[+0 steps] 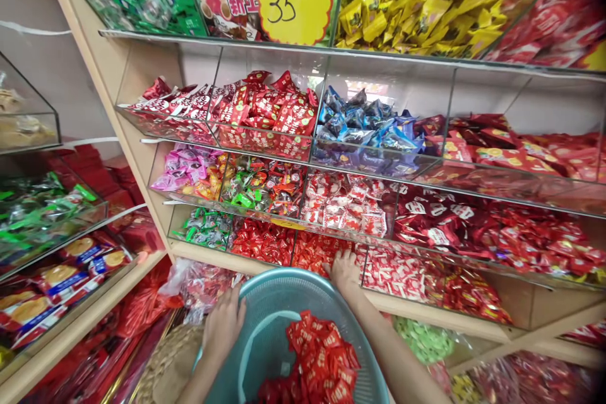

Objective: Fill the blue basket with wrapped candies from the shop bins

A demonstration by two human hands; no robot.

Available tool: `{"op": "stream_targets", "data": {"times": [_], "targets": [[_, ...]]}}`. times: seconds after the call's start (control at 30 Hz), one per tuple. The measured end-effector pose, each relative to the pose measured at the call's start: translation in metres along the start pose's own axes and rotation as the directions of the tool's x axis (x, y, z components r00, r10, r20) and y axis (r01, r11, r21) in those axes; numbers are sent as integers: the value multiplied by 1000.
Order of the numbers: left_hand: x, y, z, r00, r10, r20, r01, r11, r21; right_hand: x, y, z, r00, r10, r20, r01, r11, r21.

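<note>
A teal mesh basket (279, 293) sits low in front of me, holding a heap of small red wrapped candies (322, 360). My left hand (223, 323) grips its left rim, fingers curled over the edge. My right hand (344, 270) reaches past the basket's far rim into the bottom clear bin of red candies (315, 251); its fingers are curled down among the wrappers, and what they hold is hidden.
Tiered clear acrylic bins (360, 158) hold red, blue, green, pink and yellow candies. A yellow price tag reading 35 (294, 5) stands on top. More shelves with packets (57, 278) run along the left. Red bags (142, 309) lie below.
</note>
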State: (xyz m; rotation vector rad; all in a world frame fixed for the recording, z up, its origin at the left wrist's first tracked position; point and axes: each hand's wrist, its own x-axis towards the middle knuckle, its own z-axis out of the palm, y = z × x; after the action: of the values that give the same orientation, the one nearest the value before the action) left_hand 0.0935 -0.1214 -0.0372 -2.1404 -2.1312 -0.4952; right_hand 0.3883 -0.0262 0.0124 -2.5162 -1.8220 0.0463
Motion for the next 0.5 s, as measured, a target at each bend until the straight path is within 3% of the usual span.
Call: {"op": "stream_targets", "data": {"times": [0.07,0.23,0.5], "targets": [[0,0,-1,1000,-1,0,1,1000,-7,0,-2,2,1000,-5,-10,5,1000,-23],[-1,2,-2,1000,-12,-8,12,1000,-27,5,-3,3,963,111,244,-135,987,84],[0,0,1,999,-20,27,21,999,-27,20,-6,20,929,83,361,-182,951,249]]}}
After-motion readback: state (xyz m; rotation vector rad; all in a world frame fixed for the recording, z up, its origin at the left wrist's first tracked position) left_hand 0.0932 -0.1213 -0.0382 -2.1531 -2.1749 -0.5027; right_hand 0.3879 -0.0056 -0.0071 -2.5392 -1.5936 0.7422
